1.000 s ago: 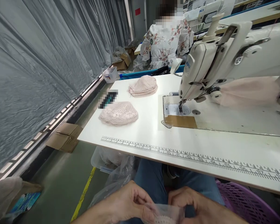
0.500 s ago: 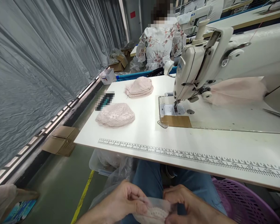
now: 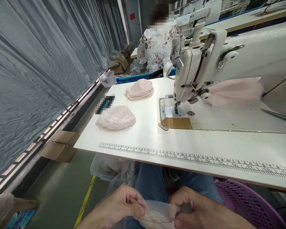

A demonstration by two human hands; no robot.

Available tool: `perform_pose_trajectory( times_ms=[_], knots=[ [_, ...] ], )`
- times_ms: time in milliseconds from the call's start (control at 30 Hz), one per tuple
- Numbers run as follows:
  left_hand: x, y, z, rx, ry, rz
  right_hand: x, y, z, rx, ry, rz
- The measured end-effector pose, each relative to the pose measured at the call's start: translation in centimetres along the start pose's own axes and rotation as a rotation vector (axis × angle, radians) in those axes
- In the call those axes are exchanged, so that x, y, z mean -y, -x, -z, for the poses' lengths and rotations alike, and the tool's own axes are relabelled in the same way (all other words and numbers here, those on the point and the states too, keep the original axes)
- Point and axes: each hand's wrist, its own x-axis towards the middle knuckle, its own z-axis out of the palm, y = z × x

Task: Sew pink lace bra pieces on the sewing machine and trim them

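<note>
Fabric of two textures is in hand: the lace piece (image 3: pixel 157 217) joins a smooth, milky, see-through panel to a pale, bumpy openwork band. It is located above the lap, in front of the near edge of the desk (image 3: pixel 143 136), and spans the gap between both hands; its lower part leaves the view.

Left hand (image 3: pixel 127 203) enters from the lower left, fingers curled and thumb laid flat — it pinches the piece at its left end. Right hand (image 3: pixel 193 206) comes from the lower right, index finger bent over and thumb pointing inward; it grips the right end.

Desk surface is white, smooth and glossy, with black ruler markings (image 3: pixel 181 156) along the near edge. Two soft, rounded stacks rest on it: a front lace stack (image 3: pixel 116 118) with a netted, floral pattern, and a rear pink stack (image 3: pixel 140 89), visibly layered. To their right stands a sewing machine (image 3: pixel 188 71) of cream-painted metal — sheer pink cloth (image 3: pixel 235 90) lies under its arm. Purple basket (image 3: pixel 250 206), perforated plastic, is below the desk at right.
</note>
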Motion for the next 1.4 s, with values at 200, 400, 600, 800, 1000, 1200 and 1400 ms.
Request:
perform_pose_trajectory(
  times_ms=[200,400,600,800,1000,1200,1400],
  knots=[
    [-0.1,-0.1,0.0,0.01,-0.001,-0.014,0.2,0.1,-0.1,0.005,-0.024,-0.003],
    [0.0,-0.2,-0.1,-0.01,0.004,-0.003,0.3,0.0,-0.3,-0.062,-0.023,0.0],
    [-0.1,-0.1,-0.3,-0.017,-0.003,-0.006,0.6,-0.1,-0.7,-0.105,0.005,-0.005],
    [0.1,-0.1,0.1,-0.011,0.003,-0.021,0.5,-0.4,-0.7,-0.086,0.0,0.017],
    [-0.1,-0.1,0.0,-0.015,-0.019,-0.013,0.0,-0.5,-0.4,-0.041,-0.023,0.074],
    [-0.1,-0.1,0.4,-0.02,-0.026,-0.037,-0.5,-0.2,0.4,-0.039,-0.013,0.191],
    [0.4,0.1,0.9,-0.049,-0.027,-0.031,-0.4,0.1,0.9,-0.043,-0.001,0.236]
  ],
)
